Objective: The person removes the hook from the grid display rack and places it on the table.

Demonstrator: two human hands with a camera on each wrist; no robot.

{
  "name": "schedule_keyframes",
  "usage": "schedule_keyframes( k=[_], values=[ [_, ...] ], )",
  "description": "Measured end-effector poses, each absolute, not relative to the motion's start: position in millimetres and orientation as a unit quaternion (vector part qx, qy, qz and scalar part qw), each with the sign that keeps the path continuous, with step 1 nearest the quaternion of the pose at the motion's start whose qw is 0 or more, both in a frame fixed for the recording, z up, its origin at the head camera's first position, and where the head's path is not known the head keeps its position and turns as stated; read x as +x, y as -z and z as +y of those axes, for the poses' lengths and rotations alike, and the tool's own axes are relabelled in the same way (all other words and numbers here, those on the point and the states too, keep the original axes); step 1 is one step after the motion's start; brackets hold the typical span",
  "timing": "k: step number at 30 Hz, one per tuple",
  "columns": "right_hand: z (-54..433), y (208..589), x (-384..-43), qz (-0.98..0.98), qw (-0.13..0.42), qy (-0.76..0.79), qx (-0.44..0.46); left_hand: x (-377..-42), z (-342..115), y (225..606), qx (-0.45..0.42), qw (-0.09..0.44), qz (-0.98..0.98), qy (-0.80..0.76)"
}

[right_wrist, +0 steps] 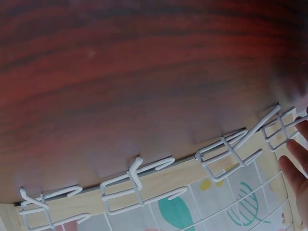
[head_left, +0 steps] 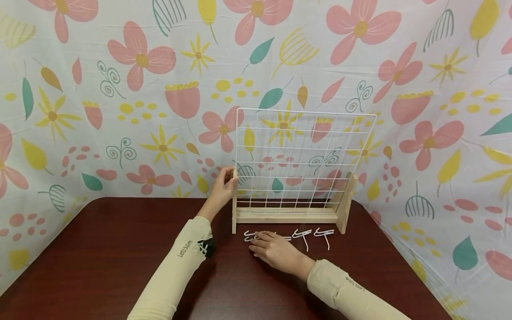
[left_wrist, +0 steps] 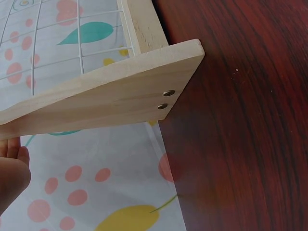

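My left hand [head_left: 221, 189] grips the left wooden side piece [left_wrist: 115, 101] of an upright stand, near its upper end. The stand holds a white wire grid [head_left: 307, 177] above a pale wooden crossbar [head_left: 286, 218]. In front of it, several white wire hooks [head_left: 302, 232] lie in a row on the table. My right hand [head_left: 280, 254] reaches over the left part of that row, palm down with fingers extended. In the right wrist view its fingertips are right at the endmost hook [right_wrist: 283, 126]. The hand partly covers the hooks beneath it in the head view.
The dark red-brown table [head_left: 120, 249] extends to both sides. Behind the stand hangs a white cloth [head_left: 200, 66] printed with flowers and leaves. The stand's right wooden side piece [head_left: 346, 202] is close to the table's back right edge.
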State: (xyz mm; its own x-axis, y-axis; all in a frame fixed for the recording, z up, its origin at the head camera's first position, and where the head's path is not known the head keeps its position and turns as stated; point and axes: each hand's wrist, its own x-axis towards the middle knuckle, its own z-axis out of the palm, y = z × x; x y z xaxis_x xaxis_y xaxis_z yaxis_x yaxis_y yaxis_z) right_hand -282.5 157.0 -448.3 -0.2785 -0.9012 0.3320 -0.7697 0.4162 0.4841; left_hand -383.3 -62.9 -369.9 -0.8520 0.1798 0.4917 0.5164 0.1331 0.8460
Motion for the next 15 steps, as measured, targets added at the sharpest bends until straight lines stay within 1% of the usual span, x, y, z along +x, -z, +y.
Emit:
schedule_keyframes(
  k=[7, 15],
  values=[
    [159.3, 449.8, -279.4, -0.809, 0.262, 0.095, 0.518, -382.4, -61.5, 369.6, -0.228, 0.133, -0.743, 0.615],
    [159.6, 445.1, -276.4, -0.816, 0.267, 0.085, 0.506, -380.3, -60.2, 369.7, -0.231, 0.146, -0.738, 0.618]
  ],
)
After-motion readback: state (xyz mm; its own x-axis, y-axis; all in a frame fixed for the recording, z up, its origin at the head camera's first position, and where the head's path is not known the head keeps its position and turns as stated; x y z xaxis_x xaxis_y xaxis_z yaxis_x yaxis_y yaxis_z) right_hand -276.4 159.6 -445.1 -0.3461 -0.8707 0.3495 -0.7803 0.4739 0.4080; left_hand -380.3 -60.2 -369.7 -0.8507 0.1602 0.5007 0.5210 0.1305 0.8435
